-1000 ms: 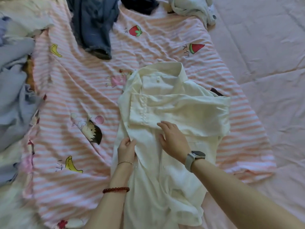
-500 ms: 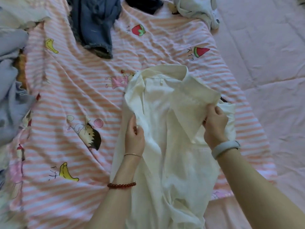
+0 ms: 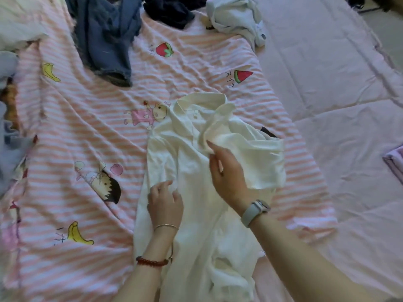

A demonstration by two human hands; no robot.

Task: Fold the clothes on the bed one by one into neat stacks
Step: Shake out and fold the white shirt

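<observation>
From the head view, the cream shirt lies rumpled, collar up, on the striped sheet right of its pink cartoon girl, the right hand pinching a fold just below the collar, the left hand with fingers curled, pressing its lower left edge.

I log a cream-white collared cotton shirt, plain, no print. Under it, a pink-and-white striped sheet printed with 2 yellow bananas, 1 red strawberry with green leaves, 1 red watermelon slice with green rind, and cartoon children, 1 in a pink dress, 1 with black hair. I note faded blue denim jeans, a dark navy garment, a pale white-grey crumpled garment, and a plain pale lilac bedsheet. On my wrists: a grey-strapped watch, a dark red beaded bracelet.
</observation>
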